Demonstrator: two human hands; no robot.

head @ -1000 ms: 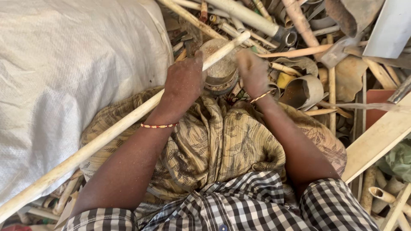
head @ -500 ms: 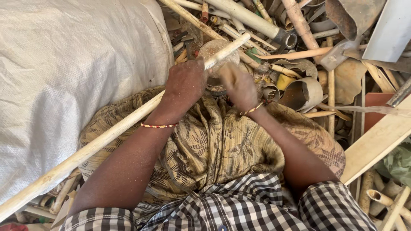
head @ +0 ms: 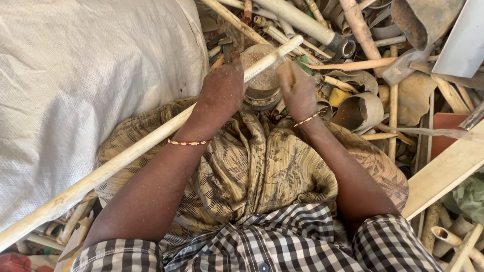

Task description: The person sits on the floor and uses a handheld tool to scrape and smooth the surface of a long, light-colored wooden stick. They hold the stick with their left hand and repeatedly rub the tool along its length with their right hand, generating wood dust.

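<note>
A long pale wooden stick (head: 126, 156) runs from the lower left up to the top centre, across my lap. My left hand (head: 222, 93) grips it near its far end, over a round dusty tin (head: 259, 83). My right hand (head: 297, 90) sits just right of the stick's end. Its fingers are curled shut around a small thin pale piece, most of which is hidden. Both wrists wear thin bracelets. A patterned olive cloth (head: 262, 171) covers my knees.
A big white woven sack (head: 85, 85) fills the left. Ahead and to the right lies a heap of pipes (head: 302, 20), bamboo pieces (head: 363, 30), a cut tube section (head: 363, 108) and metal scraps. A pale wooden plank (head: 443, 171) slants at the right.
My right hand drew back toward my lap beside the stick, then moved forward again to the stick's end. The left hand and the stick have stayed in place.
</note>
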